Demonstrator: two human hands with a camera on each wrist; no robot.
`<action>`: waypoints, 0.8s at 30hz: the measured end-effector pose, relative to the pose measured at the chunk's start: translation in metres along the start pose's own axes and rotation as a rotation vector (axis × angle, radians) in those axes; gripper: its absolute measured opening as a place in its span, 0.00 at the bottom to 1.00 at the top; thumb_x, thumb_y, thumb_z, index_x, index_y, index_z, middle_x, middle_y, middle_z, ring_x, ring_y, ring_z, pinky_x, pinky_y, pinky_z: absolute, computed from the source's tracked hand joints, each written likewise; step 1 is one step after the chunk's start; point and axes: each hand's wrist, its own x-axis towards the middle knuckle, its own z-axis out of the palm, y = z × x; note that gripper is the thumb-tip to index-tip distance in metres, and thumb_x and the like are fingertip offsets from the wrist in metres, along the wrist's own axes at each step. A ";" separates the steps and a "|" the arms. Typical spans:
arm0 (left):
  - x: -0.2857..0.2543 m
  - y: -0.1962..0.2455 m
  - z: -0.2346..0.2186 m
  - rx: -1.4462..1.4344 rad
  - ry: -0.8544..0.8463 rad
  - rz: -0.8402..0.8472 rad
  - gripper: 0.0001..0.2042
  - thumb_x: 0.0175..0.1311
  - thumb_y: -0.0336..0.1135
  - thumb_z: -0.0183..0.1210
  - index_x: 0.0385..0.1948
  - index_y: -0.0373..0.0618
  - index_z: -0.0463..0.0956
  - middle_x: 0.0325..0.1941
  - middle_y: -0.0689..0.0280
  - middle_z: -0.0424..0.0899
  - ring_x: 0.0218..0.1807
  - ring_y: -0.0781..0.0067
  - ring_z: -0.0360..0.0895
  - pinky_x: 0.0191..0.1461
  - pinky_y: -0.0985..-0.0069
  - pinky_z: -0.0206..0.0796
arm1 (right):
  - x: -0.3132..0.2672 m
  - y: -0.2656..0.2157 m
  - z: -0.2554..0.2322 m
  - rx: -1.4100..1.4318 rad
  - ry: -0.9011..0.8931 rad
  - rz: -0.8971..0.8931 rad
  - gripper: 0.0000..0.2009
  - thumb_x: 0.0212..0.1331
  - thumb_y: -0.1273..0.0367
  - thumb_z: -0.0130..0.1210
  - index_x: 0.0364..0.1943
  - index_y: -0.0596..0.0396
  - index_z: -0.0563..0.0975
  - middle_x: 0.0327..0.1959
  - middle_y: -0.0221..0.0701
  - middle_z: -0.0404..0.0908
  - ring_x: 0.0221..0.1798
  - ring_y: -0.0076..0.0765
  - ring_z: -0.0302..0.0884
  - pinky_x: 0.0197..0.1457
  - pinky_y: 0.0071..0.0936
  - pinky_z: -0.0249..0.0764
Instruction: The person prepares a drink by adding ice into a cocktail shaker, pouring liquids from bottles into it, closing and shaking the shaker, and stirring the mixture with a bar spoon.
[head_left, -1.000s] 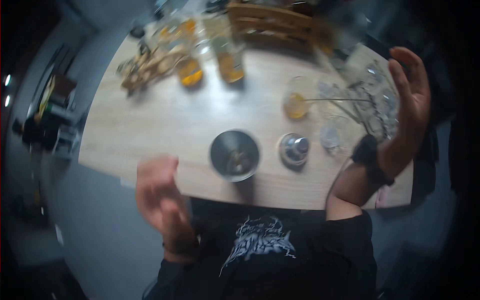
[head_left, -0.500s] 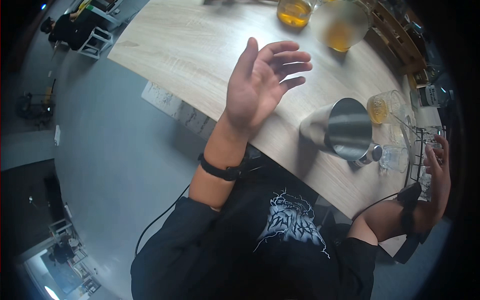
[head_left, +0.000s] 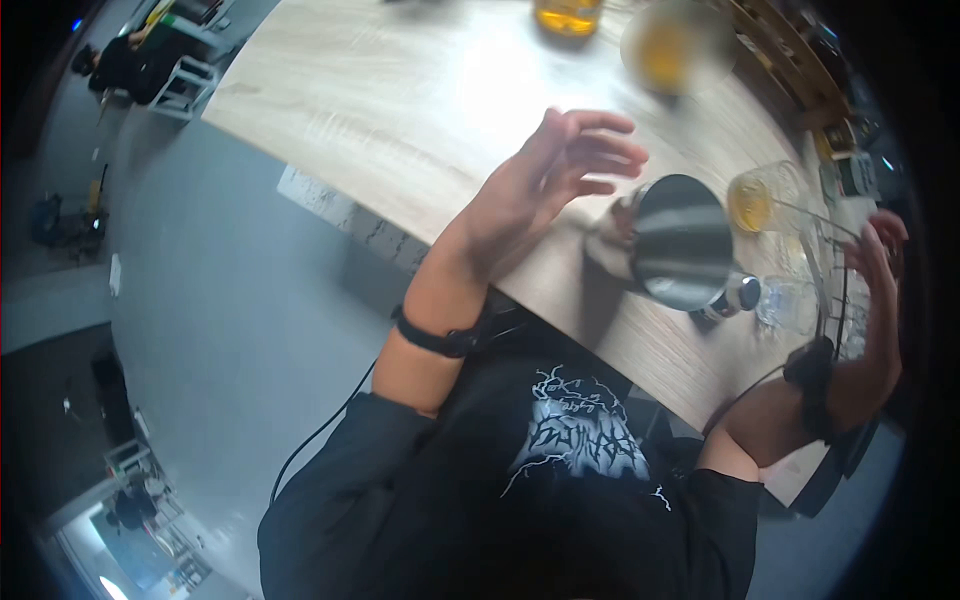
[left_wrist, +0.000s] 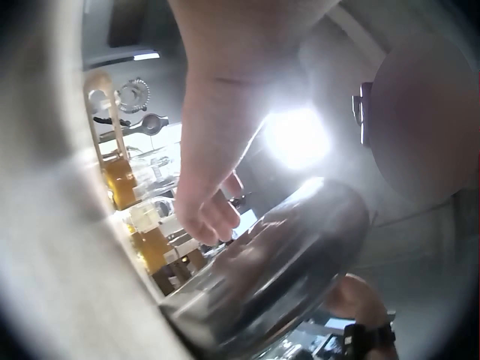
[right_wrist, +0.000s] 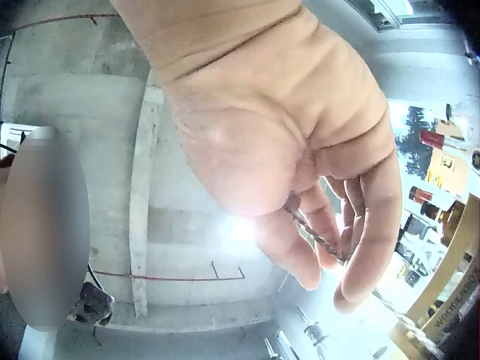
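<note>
A metal shaker tin (head_left: 683, 245) stands on the table, its mouth facing the head camera. My left hand (head_left: 530, 195) hovers just left of it, fingers loosely bent and apart, holding nothing. In the left wrist view the tin (left_wrist: 277, 277) rises close beside that hand's fingers (left_wrist: 212, 217). A twisted-stem bar spoon (head_left: 805, 215) leans out of a glass of yellow liquid (head_left: 751, 203). My right hand (head_left: 880, 255) is at the spoon's upper end. In the right wrist view the spoon stem (right_wrist: 319, 241) passes between thumb and fingers, whose tips stand apart.
A small metal-capped vessel (head_left: 738, 294) and a clear glass (head_left: 788, 305) stand right of the tin. Two vessels of amber liquid, one a tall jar (head_left: 672, 50), are at the far side. A wooden crate (head_left: 785, 60) and a dark wire rack edge the right.
The head view has swung round to the left. My right hand has moved from apart to the spoon's end. My left hand has come over the table toward the tin.
</note>
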 end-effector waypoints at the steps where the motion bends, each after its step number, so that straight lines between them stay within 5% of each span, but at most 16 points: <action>1: -0.004 -0.004 0.002 0.054 -0.042 -0.020 0.55 0.62 0.85 0.24 0.71 0.39 0.61 0.67 0.48 0.75 0.72 0.55 0.69 0.76 0.57 0.57 | -0.006 -0.025 0.023 0.006 0.041 -0.028 0.14 0.72 0.62 0.59 0.53 0.56 0.78 0.39 0.30 0.79 0.43 0.25 0.85 0.52 0.23 0.79; 2: -0.006 -0.013 -0.001 0.012 -0.132 0.069 0.50 0.66 0.81 0.33 0.71 0.40 0.60 0.64 0.52 0.75 0.70 0.58 0.70 0.74 0.57 0.57 | -0.007 -0.035 0.032 -0.016 -0.002 -0.032 0.14 0.71 0.61 0.59 0.50 0.56 0.79 0.38 0.29 0.79 0.41 0.25 0.84 0.48 0.23 0.79; 3: -0.009 -0.019 0.000 0.080 -0.144 0.061 0.59 0.53 0.89 0.38 0.73 0.39 0.57 0.67 0.51 0.72 0.72 0.56 0.68 0.76 0.57 0.55 | -0.006 -0.039 0.036 -0.037 -0.043 -0.033 0.13 0.70 0.60 0.60 0.47 0.56 0.80 0.37 0.29 0.79 0.39 0.24 0.84 0.44 0.22 0.78; 7: -0.020 -0.014 0.019 0.176 -0.070 -0.025 0.72 0.28 0.88 0.62 0.74 0.38 0.53 0.71 0.51 0.68 0.76 0.54 0.62 0.79 0.58 0.51 | -0.003 -0.040 0.038 -0.191 -0.066 0.027 0.18 0.68 0.53 0.62 0.44 0.54 0.82 0.31 0.27 0.81 0.32 0.21 0.82 0.31 0.19 0.68; 9: -0.024 -0.022 0.019 0.227 -0.053 -0.004 0.73 0.22 0.68 0.82 0.76 0.40 0.49 0.74 0.53 0.65 0.77 0.57 0.61 0.79 0.60 0.52 | -0.004 -0.039 0.039 -0.108 -0.034 -0.003 0.19 0.67 0.51 0.62 0.44 0.54 0.82 0.30 0.28 0.83 0.32 0.22 0.82 0.31 0.19 0.69; 11: -0.029 -0.021 0.021 0.340 -0.051 -0.154 0.72 0.21 0.44 0.89 0.77 0.41 0.47 0.73 0.54 0.66 0.75 0.58 0.64 0.79 0.60 0.55 | -0.003 -0.040 0.037 -0.094 -0.035 -0.052 0.21 0.67 0.50 0.62 0.45 0.56 0.83 0.29 0.29 0.85 0.32 0.23 0.84 0.30 0.19 0.70; 14: -0.033 -0.025 0.038 0.451 0.055 -0.219 0.67 0.25 0.24 0.85 0.76 0.41 0.48 0.72 0.56 0.69 0.70 0.58 0.71 0.76 0.61 0.60 | -0.006 -0.052 0.036 -0.063 0.024 0.028 0.18 0.65 0.53 0.64 0.40 0.57 0.83 0.29 0.28 0.83 0.32 0.22 0.80 0.34 0.20 0.69; 15: -0.032 -0.026 0.037 0.610 -0.003 -0.182 0.63 0.29 0.24 0.84 0.76 0.41 0.50 0.70 0.57 0.72 0.70 0.62 0.71 0.75 0.63 0.62 | -0.005 -0.052 0.034 -0.040 0.020 0.061 0.19 0.65 0.53 0.64 0.40 0.57 0.83 0.29 0.29 0.83 0.32 0.22 0.81 0.35 0.21 0.70; 17: -0.035 -0.041 0.037 0.646 0.009 0.071 0.46 0.39 0.28 0.83 0.67 0.42 0.70 0.69 0.58 0.75 0.69 0.58 0.71 0.72 0.62 0.64 | -0.001 -0.046 0.030 -0.019 0.007 0.070 0.19 0.66 0.54 0.63 0.41 0.60 0.82 0.29 0.30 0.84 0.33 0.24 0.82 0.37 0.22 0.73; 19: -0.039 -0.058 0.025 0.701 -0.017 0.089 0.47 0.41 0.28 0.83 0.69 0.41 0.68 0.71 0.57 0.74 0.71 0.58 0.70 0.74 0.62 0.62 | -0.004 -0.048 0.032 0.005 -0.011 0.082 0.19 0.67 0.56 0.62 0.41 0.62 0.82 0.30 0.32 0.84 0.33 0.26 0.83 0.39 0.23 0.76; 21: -0.041 -0.065 0.027 0.756 -0.039 0.109 0.47 0.42 0.28 0.82 0.70 0.41 0.65 0.73 0.57 0.72 0.73 0.57 0.68 0.75 0.62 0.61 | -0.006 -0.062 0.035 0.051 0.045 0.147 0.11 0.69 0.69 0.57 0.35 0.65 0.82 0.22 0.37 0.84 0.25 0.31 0.85 0.33 0.24 0.83; 23: -0.039 -0.066 0.033 0.701 0.004 0.178 0.47 0.44 0.29 0.81 0.71 0.41 0.64 0.74 0.55 0.70 0.74 0.57 0.67 0.76 0.61 0.61 | -0.009 -0.066 0.035 0.067 0.055 0.133 0.11 0.66 0.71 0.58 0.34 0.68 0.83 0.26 0.42 0.87 0.27 0.33 0.88 0.31 0.24 0.84; 24: -0.038 -0.067 0.036 0.909 -0.003 0.236 0.45 0.45 0.30 0.81 0.70 0.40 0.65 0.73 0.55 0.71 0.73 0.57 0.68 0.75 0.60 0.62 | -0.013 -0.072 0.037 0.062 0.087 0.109 0.11 0.65 0.71 0.58 0.34 0.68 0.83 0.26 0.41 0.87 0.27 0.33 0.87 0.31 0.24 0.85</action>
